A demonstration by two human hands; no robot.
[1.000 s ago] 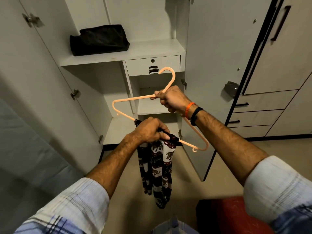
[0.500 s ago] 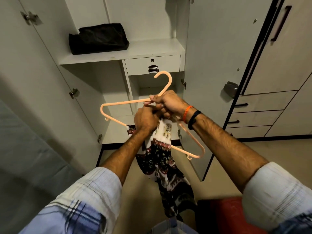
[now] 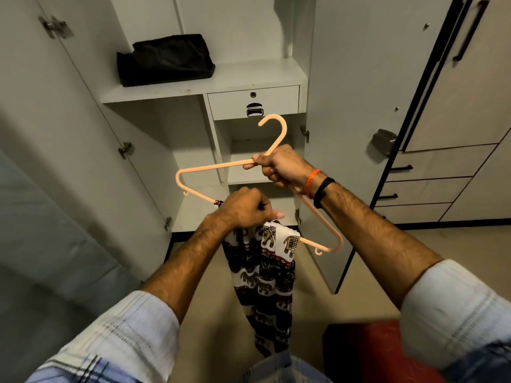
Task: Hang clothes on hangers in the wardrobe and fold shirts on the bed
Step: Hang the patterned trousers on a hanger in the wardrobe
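hanger: bottom bar partly hidden by left hand | garment: top under fist

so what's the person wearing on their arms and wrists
Both arms wear white sleeves with faint grey-blue check lines, pushed up past the forearms: left sleeve, right sleeve. The right wrist carries a thin orange band and a black band.

Dim, even indoor light; soft shadows, wide-angle bending, blurred lower corners.

text: none legible | labels: none | brands: none | numbers: none
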